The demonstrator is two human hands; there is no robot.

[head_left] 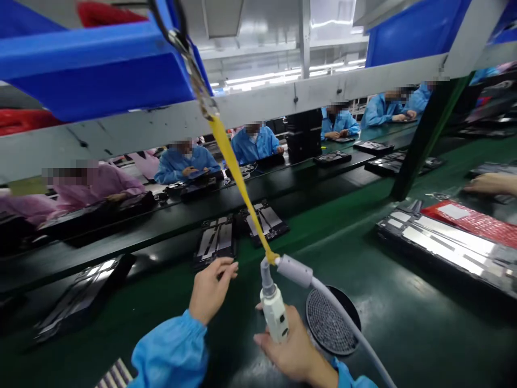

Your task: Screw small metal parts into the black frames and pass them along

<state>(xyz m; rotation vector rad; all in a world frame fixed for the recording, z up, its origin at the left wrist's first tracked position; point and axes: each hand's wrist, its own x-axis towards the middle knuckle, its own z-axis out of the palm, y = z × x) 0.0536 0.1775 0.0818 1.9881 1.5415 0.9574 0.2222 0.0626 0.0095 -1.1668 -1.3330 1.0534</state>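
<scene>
My right hand (291,349) grips a white electric screwdriver (273,308), held upright near the front of the green bench. A yellow strap (238,183) runs from its top up to a metal chain (193,70) on the overhead rail, and a grey cable (343,315) leaves its head to the right. My left hand (210,288) hovers just left of the tool with its fingers loosely curled and nothing in it, reaching toward a dark flat assembly (216,240) on the conveyor belt.
A round black dish of small screws (329,326) lies right of the screwdriver. A long metal chassis (444,245) and a red bag (476,221) lie at the right, near another person's hand (490,184). Several seated workers line the far bench. Blue bins (92,70) hang overhead.
</scene>
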